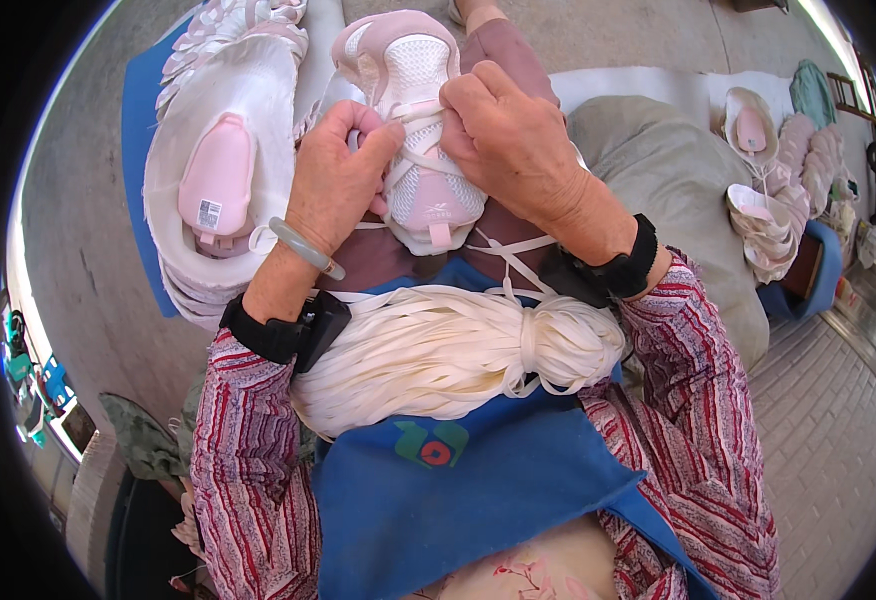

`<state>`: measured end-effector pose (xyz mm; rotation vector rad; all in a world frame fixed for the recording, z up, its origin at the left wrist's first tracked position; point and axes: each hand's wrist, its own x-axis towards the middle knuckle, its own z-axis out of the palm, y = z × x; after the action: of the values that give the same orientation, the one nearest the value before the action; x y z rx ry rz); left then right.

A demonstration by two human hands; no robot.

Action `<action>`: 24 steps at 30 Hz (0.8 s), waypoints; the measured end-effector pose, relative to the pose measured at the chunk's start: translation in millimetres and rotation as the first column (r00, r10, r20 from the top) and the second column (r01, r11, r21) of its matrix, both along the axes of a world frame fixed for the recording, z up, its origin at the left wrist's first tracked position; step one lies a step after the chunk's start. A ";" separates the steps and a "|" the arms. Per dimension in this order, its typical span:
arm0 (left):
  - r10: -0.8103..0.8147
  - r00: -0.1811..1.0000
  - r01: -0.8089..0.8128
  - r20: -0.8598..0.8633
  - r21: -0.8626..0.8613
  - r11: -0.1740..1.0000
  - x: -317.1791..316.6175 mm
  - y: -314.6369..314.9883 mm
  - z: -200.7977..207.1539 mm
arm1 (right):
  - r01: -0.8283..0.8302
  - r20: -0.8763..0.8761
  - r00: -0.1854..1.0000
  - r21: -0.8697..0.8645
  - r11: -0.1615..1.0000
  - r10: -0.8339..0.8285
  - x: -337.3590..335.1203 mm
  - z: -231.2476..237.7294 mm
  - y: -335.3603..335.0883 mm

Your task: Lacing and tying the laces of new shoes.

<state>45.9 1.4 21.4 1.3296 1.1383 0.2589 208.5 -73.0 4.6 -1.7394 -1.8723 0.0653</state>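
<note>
A pink and white shoe upper (433, 205) lies over my lap, with its tongue pointing away from me. A white shoelace (423, 140) crosses its front in several rows. My left hand (343, 165) is closed in a pinch at the left row of eyelets, thumb and forefinger on the lace. On the opposite side, my right hand (503, 135) is curled closed at the right eyelets, gripping the lace; its fingertips are partly hidden. Loose lace ends trail across my thighs. A thick tied bundle of cream laces (428, 350) rests in my lap on the blue apron (458, 500).
Left of my knees, nested pink and white shoe uppers (278, 110) are stacked on a blue surface (143, 130). Farther right sit more uppers (763, 225), near a blue chair (813, 270). A grey-green cloth-covered mass (668, 180) lies beside my right arm.
</note>
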 end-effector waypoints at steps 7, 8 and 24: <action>0.012 0.999 -0.010 0.033 -0.059 0.998 -2.6 0.5 -2.3 | -0.122 -0.059 0.991 -0.017 0.992 0.121 10.4 -1.6 -7.5; 0.010 0.999 -0.008 0.034 -0.055 0.998 -2.6 0.2 -3.1 | -0.128 -0.032 0.991 0.015 0.992 0.128 9.7 -3.0 -6.8; 0.056 0.995 -0.047 0.080 -0.104 0.993 -6.4 1.6 -9.1 | -0.124 -0.164 0.980 -0.084 0.989 0.109 19.7 -1.5 -22.4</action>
<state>39.5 3.0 12.2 1.1902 1.1030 0.2867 228.2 -95.4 3.1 -1.6322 -1.8783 0.3330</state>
